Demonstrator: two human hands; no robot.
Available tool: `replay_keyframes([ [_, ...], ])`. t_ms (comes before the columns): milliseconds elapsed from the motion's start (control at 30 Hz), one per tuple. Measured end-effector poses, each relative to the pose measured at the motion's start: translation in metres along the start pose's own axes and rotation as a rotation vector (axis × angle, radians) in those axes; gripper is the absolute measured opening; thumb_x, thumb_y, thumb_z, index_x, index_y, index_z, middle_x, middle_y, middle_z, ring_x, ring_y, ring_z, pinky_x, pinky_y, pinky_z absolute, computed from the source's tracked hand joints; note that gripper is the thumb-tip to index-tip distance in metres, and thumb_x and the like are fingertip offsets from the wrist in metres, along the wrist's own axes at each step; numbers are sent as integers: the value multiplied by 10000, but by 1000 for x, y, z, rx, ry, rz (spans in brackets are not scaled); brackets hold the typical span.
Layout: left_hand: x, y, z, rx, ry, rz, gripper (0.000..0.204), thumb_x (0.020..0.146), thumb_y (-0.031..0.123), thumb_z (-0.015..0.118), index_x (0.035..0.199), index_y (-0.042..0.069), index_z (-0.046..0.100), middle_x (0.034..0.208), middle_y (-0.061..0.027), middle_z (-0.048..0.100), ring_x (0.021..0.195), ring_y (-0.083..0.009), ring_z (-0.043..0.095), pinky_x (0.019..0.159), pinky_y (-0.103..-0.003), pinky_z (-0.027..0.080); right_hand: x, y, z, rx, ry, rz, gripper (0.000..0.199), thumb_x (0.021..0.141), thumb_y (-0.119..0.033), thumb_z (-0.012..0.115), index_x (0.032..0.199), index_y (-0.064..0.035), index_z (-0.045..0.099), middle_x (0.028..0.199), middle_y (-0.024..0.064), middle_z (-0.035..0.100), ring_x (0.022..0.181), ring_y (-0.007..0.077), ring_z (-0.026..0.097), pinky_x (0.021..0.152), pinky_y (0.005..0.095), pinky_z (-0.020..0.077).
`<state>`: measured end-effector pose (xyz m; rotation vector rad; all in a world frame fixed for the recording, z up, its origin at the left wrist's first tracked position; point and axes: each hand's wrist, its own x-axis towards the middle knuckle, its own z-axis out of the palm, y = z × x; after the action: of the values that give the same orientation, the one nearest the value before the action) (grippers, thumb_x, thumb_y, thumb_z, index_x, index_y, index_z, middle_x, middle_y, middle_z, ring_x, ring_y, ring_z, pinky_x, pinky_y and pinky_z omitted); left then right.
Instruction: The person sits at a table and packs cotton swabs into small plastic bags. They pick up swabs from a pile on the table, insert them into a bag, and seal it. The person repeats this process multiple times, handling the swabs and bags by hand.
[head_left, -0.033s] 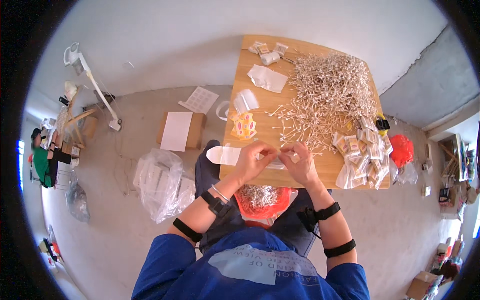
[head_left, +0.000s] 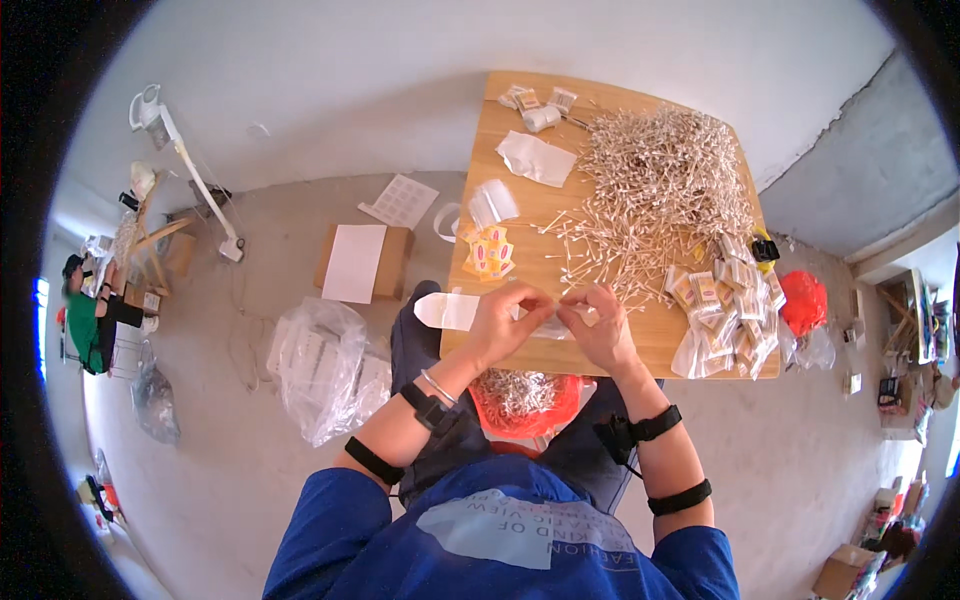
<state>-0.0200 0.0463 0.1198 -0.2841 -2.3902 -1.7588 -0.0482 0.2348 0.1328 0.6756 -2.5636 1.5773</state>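
Note:
Both my hands meet over the near edge of the wooden table. My left hand pinches one side of a small clear plastic bag, and my right hand is closed on its other side. What is inside the bag is too small to make out. Just left of my left hand lies a white paper strip. Yellow printed cards are piled beyond it, below a stack of clear bags. A big heap of cotton swabs spreads beyond my right hand.
Filled swab packets are heaped at the table's right corner. A red bag of swabs sits between my knees. On the floor to the left are a cardboard box and a clear plastic sack. Another person is far left.

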Motion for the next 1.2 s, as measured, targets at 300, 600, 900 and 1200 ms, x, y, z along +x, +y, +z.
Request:
replay_keyframes([
  [300,-12,34,-31,120,53,230,100,809,16,720,887,14,658,844,-80,691,805,-199,664,735,-313,518,-2,-48,-6,-49,23,-211,118,752,-27,739,849,-56,679,844,85,647,853,308,587,796,390,481],
  [600,-23,67,-49,265,-6,340,125,794,-10,714,871,30,624,865,-100,660,847,-284,646,774,-362,512,-6,-73,-10,-78,-19,-291,116,739,7,726,813,-50,657,824,97,623,846,317,585,757,416,484],
  [900,-27,69,-54,86,19,318,107,808,11,716,877,19,634,883,-95,682,813,-219,665,755,-324,522,-7,-83,-15,-50,-43,-281,98,747,-15,722,808,-47,653,804,89,631,815,297,589,759,392,472],
  [1200,-26,84,-51,94,11,314,112,804,-11,695,891,11,628,891,-102,668,836,-234,658,763,-330,519,-2,-94,-13,-29,-54,-341,123,740,17,719,802,-38,629,821,78,639,818,260,576,753,370,462],
])
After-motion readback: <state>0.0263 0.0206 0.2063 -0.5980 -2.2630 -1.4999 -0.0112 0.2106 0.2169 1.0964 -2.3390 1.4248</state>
